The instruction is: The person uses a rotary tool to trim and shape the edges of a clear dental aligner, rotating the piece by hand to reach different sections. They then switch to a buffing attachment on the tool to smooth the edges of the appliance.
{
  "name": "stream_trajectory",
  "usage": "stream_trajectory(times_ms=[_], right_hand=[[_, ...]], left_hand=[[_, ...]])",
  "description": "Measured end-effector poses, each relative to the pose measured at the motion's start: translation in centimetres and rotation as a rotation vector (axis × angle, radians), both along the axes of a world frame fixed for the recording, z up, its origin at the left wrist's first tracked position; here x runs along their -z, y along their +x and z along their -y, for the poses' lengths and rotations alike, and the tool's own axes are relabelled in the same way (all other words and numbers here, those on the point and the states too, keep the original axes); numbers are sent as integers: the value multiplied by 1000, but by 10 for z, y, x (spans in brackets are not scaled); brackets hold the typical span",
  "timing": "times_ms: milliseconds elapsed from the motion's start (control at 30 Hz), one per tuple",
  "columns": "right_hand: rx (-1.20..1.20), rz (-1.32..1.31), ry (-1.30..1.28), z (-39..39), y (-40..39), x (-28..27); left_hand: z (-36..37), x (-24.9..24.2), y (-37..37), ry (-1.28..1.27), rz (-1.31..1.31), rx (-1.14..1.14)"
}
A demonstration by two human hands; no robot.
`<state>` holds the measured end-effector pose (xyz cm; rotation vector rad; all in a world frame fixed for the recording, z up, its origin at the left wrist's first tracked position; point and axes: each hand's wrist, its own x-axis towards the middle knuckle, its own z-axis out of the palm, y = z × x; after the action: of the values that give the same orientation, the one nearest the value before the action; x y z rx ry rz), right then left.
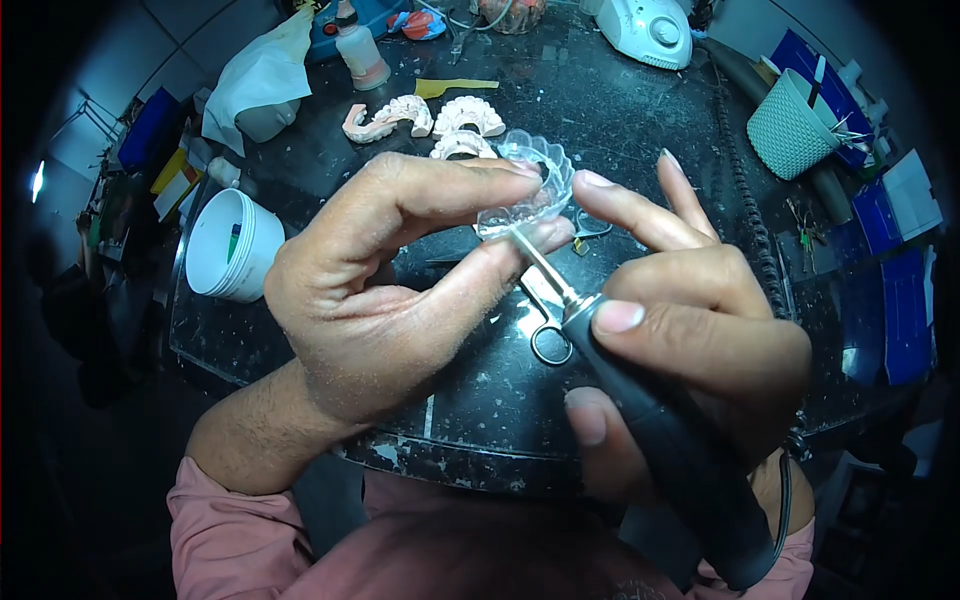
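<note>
Between the thumb and fingers of my left hand (pixel 370 270) is a clear dental aligner (pixel 552 190), tooth shapes visible along its curve. My right hand (pixel 700 330) wraps round a black rotary handpiece (pixel 660 430) with a cable at its rear end. The handpiece's thin metal bur (pixel 538 258) reaches the aligner's lower edge; whether it touches cannot be made out. My right index fingertip lies close to the aligner's right side. Below the hands, a pair of scissors (pixel 551 342) lies on the table, partly hidden by them.
Plaster dental models (pixel 470 117) stand behind the hands on the black table (pixel 480 440). A white tub (pixel 236 245) is at left, a bottle (pixel 360 50) at back. A white control box (pixel 648 30) and green basket (pixel 792 125) are at right, near a coiled cable (pixel 745 175).
</note>
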<state>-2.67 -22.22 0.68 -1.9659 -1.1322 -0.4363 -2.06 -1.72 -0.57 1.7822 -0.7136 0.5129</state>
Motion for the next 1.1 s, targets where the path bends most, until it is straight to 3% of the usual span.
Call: stream_trajectory(times_ms=[100, 667, 833, 1100], right_hand=[[54, 19, 112, -7, 0, 4], [-5, 50, 78, -2, 2, 4], [31, 65, 50, -2, 0, 1], [2, 108, 44, 4, 5, 2]], left_hand=[[0, 0, 0, -3, -2, -4], [-4, 3, 8, 10, 159, 55], [-6, -3, 10, 142, 308, 73], [-7, -2, 11, 102, 288, 98]])
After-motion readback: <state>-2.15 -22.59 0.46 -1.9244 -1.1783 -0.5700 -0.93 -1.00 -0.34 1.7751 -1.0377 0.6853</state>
